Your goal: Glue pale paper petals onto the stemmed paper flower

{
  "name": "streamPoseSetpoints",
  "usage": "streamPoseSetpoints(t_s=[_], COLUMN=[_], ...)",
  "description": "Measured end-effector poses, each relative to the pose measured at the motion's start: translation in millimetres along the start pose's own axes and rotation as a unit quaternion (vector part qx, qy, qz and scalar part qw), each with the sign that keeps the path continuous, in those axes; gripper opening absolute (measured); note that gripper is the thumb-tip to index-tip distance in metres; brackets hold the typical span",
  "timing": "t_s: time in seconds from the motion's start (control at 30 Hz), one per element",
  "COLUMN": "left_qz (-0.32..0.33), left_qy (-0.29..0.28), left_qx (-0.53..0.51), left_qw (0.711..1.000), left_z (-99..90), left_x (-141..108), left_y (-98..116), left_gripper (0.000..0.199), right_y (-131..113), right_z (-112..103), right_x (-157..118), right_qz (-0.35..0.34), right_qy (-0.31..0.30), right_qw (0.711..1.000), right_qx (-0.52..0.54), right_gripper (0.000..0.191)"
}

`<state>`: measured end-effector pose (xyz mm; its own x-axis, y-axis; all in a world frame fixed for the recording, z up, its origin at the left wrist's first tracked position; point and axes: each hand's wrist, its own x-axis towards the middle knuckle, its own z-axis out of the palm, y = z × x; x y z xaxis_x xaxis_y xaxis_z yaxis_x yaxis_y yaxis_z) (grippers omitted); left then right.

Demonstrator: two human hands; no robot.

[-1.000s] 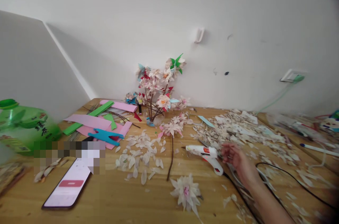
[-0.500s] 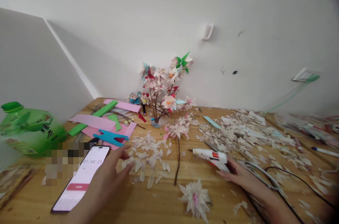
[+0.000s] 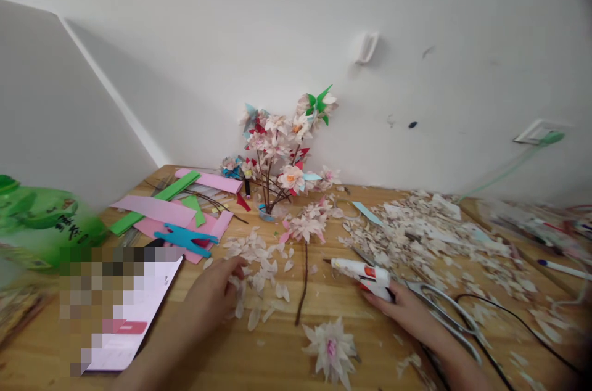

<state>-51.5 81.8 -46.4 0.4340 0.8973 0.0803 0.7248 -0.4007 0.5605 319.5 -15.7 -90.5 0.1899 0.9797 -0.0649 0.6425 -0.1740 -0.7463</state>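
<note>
My right hand point(image 3: 393, 301) is closed around a white glue gun point(image 3: 363, 272), its dark nozzle pointing left. My left hand point(image 3: 219, 292) rests at the left edge of loose pale petals point(image 3: 263, 267), fingers curled down; what they hold, if anything, is hidden. Between the hands a pink-and-white flower point(image 3: 308, 226) lies on the table with its brown stem toward me. Nearer to me is a white flower with a pink centre point(image 3: 332, 348).
Behind stands a cup of stemmed flowers point(image 3: 277, 163). Coloured paper strips point(image 3: 157, 209), a phone point(image 3: 139, 317) and a green bottle point(image 3: 50, 224) are left. Scissors point(image 3: 448, 311), a black cable and a large petal heap point(image 3: 416, 230) are right.
My left hand has moved right to the petals, and its fingers have curled. The glue gun in my right hand has shifted slightly left in view, along with the scene.
</note>
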Motion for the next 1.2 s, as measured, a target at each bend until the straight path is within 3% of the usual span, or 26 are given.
streamPoseSetpoints(t_s=[0.27, 0.4, 0.5, 0.63, 0.83, 1.03, 1.2], left_qz=[-0.005, 0.004, -0.027, -0.050, -0.028, -0.052, -0.051], left_qy=[0.033, 0.047, 0.046, 0.051, 0.050, 0.035, 0.019], left_qx=[0.089, 0.077, 0.040, 0.009, 0.020, -0.008, -0.049], left_qw=[0.995, 0.996, 0.998, 0.997, 0.998, 0.998, 0.997], left_z=[17.8, 23.1, 25.0, 24.1, 22.0, 17.2, 9.6], left_x=[-18, -15, -13, -15, -16, -16, -21], left_y=[1, -2, -3, -6, -13, -15, -15], left_gripper=[0.034, 0.038, 0.041, 0.041, 0.046, 0.049, 0.056], right_y=[-12, -20, -20, -18, -13, -2, -7], right_z=[-1, -2, -1, -1, 0, 3, 1], right_x=[-3, -2, -3, -3, -3, -2, -6], right_qz=[0.001, -0.009, -0.012, -0.011, 0.025, 0.064, 0.079], right_qy=[0.013, 0.020, 0.027, 0.029, 0.046, 0.120, 0.156], right_qw=[1.000, 1.000, 0.999, 0.999, 0.995, 0.974, 0.960], right_qx=[0.012, 0.022, 0.020, 0.032, 0.083, 0.183, 0.216], right_gripper=[0.044, 0.042, 0.040, 0.036, 0.033, 0.030, 0.031])
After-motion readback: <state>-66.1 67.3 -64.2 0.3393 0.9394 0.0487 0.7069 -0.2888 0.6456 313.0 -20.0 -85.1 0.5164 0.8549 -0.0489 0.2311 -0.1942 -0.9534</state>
